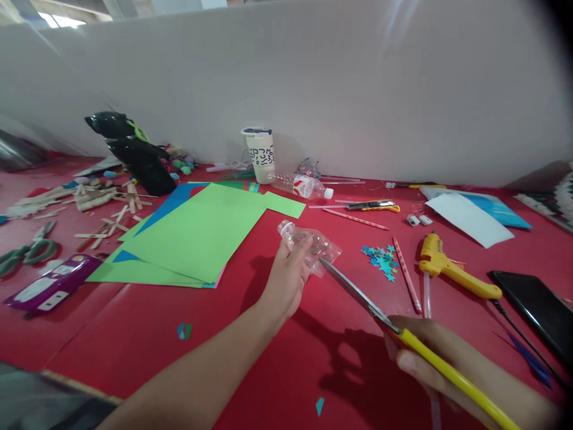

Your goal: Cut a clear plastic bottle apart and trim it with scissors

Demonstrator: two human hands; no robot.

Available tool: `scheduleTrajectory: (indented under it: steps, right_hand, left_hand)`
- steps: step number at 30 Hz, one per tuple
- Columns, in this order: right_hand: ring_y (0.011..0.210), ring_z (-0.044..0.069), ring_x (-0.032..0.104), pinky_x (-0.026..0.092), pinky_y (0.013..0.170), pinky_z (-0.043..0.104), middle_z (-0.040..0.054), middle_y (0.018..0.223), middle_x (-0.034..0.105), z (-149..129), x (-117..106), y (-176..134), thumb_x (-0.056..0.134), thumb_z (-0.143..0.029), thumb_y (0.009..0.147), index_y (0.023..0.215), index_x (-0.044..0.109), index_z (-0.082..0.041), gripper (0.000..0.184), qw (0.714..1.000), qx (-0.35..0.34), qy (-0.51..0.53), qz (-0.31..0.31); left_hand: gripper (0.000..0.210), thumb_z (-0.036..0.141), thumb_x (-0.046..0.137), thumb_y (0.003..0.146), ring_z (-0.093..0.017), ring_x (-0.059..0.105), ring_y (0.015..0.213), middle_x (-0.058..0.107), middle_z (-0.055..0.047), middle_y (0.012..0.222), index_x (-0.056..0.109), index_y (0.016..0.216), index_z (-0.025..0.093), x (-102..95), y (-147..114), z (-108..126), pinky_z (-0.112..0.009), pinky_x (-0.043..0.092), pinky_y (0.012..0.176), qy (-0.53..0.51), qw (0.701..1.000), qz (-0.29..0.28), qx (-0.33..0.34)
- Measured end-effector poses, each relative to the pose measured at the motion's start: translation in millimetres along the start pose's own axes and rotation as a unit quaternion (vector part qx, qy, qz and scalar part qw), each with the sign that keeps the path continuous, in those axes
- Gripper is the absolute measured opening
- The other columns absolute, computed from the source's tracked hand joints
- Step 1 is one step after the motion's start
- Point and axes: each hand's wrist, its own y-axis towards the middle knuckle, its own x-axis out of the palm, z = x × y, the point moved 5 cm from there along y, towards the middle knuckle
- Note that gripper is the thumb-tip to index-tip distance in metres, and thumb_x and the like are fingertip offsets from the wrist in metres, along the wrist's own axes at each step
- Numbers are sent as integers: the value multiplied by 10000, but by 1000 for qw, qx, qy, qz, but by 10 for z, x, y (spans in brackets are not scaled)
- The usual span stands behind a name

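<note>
In my left hand [286, 269] is the cut top part of a clear plastic bottle [320, 243], its capless neck pointing up and left. My fingers are wrapped round its side. My right hand [430, 352] grips a pair of scissors [358, 295] with yellow handles. The tip of their blades meets the lower right of the bottle piece; whether the plastic lies between the blades I cannot tell. Both hands are above the red table [268, 370]. Right of the bottle piece lies a heap of blue star sequins [382, 261].
Green paper sheets [201, 233] lie at left, beside a purple pouch [56, 283] and green-handled scissors [29, 254]. Behind stand a white cup [261, 155], a black bottle [138, 158] and a lying plastic bottle [304, 186]. At right are a yellow glue gun [456, 272], a utility knife [373, 205] and a black phone [537, 310].
</note>
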Motion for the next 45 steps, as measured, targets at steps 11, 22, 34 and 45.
scheduleTrajectory:
  steps: [11,22,34,45]
  right_hand:
    - [481,108,307,260,430,247,-75,597,310,10,0,13,330,-820,806,669,341,-248,588,999,-31,-17,8]
    - [499,125,358,329,440,232,-80,596,280,12,17,-50,396,-941,618,684,400,-244,700,992,87,48,80]
    - [419,131,416,364,408,231,-80,512,349,30,8,-31,415,-820,775,741,498,-234,593,998,35,10,56]
    - [535,172,545,472,509,249,-6,602,555,-10,-28,-75,425,-795,796,696,550,-233,584,991,-17,-41,124]
  left_hand:
    - [191,269,627,830,-195,667,842,657,-57,915,539,965,166,-10,-8,-7,-336,538,740,9,1000,10,-2]
    - [189,260,643,815,-203,656,921,659,-43,920,537,954,187,-10,3,-12,-417,493,885,-5,1000,-10,22]
    - [184,253,641,823,-177,641,910,643,-33,949,536,960,188,-29,5,-15,-412,482,912,-12,999,-8,33]
    - [250,291,665,811,-193,630,988,648,-34,1039,545,1021,226,-23,-55,-59,-371,482,877,25,999,-16,30]
